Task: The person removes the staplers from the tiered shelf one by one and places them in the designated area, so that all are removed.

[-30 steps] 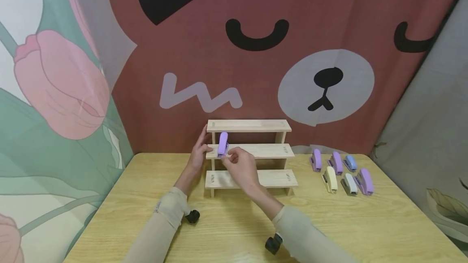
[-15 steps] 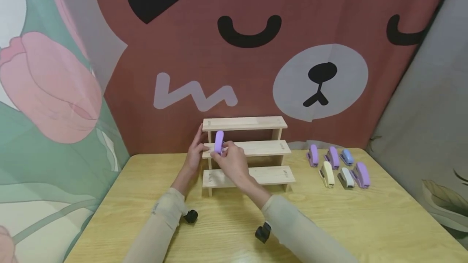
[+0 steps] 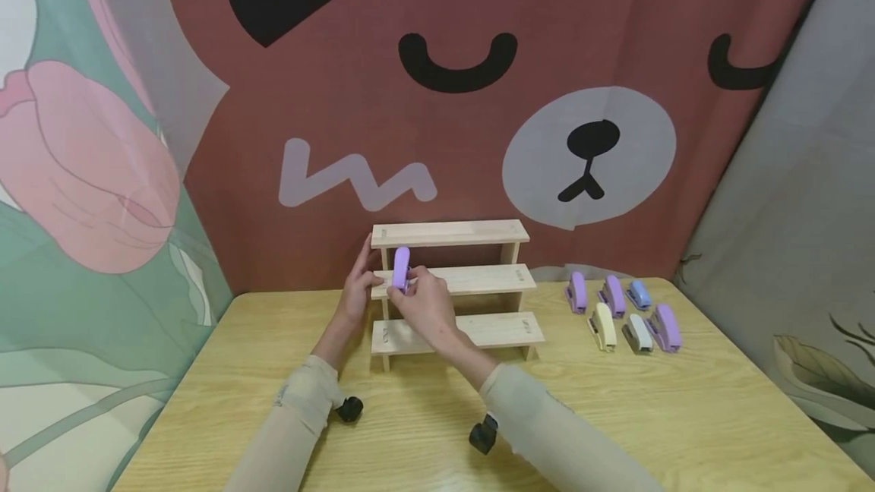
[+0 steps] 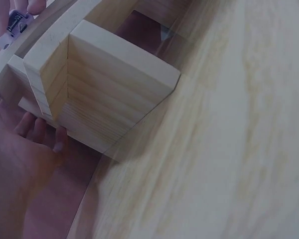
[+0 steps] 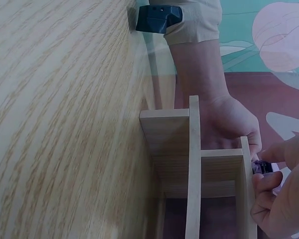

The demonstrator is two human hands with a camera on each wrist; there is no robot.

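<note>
A three-tier wooden display shelf (image 3: 478, 281) stands on the table. My left hand (image 3: 354, 294) holds its left side, thumb at the middle tier's end; in the left wrist view its fingertips (image 4: 61, 139) lie against the back of the wood. Upright at the left end of the middle tier is a purple stapler (image 3: 401, 268). My right hand (image 3: 429, 308) pinches it low down, fingers partly covering it. The right wrist view shows the stapler's dark underside (image 5: 262, 167) between thumb and fingers, right at the tier's board.
To the right of the shelf stand several more staplers: a blue one (image 3: 639, 294), a cream one (image 3: 604, 326), a pale grey one (image 3: 639, 334) and purple ones, such as the large one (image 3: 665, 327). A bear-print curtain (image 3: 328, 249) hangs behind the table (image 3: 410, 431).
My right hand has moved in closer, its fingers now covering more of the stapler's lower part. The stapler keeps nearly the same spot on the tier. The left hand still holds the shelf.
</note>
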